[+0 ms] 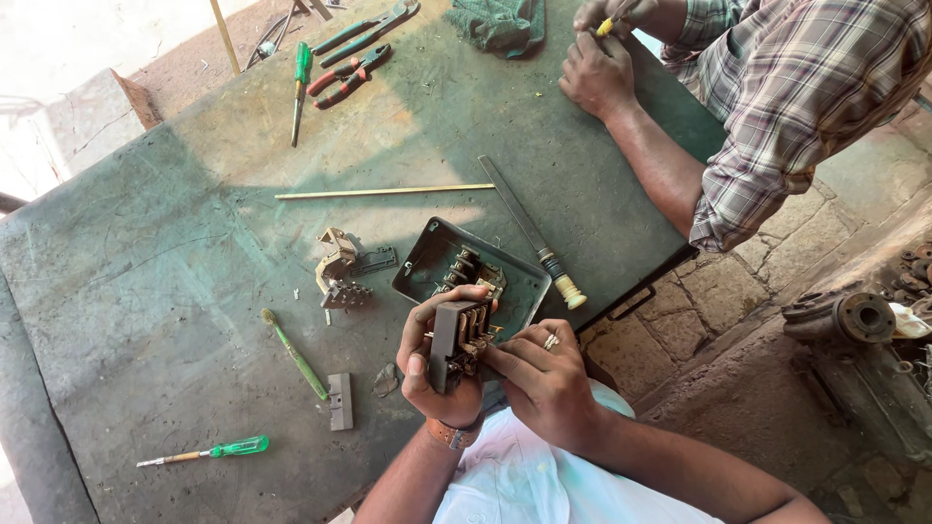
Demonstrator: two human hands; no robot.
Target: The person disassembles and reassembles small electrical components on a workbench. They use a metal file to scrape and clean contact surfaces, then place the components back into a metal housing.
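Observation:
My left hand (432, 374) grips a dark switch block with metal contacts (456, 335), held upright just above the table's near edge. My right hand (544, 378), with a ring on one finger, presses its fingertips against the block's right side. Right behind the block lies a dark rectangular tray (427, 257) with more contact parts in it. A small beige-and-metal part (340, 272) rests on the table left of the tray.
On the green metal table (175, 281): a green toothbrush (294, 355), a small green screwdriver (209, 451), a grey bracket (341, 401), a file with a pale handle (532, 233), a thin rod (383, 192), pliers (349, 73). Another person in a plaid shirt (796, 87) works at the far right.

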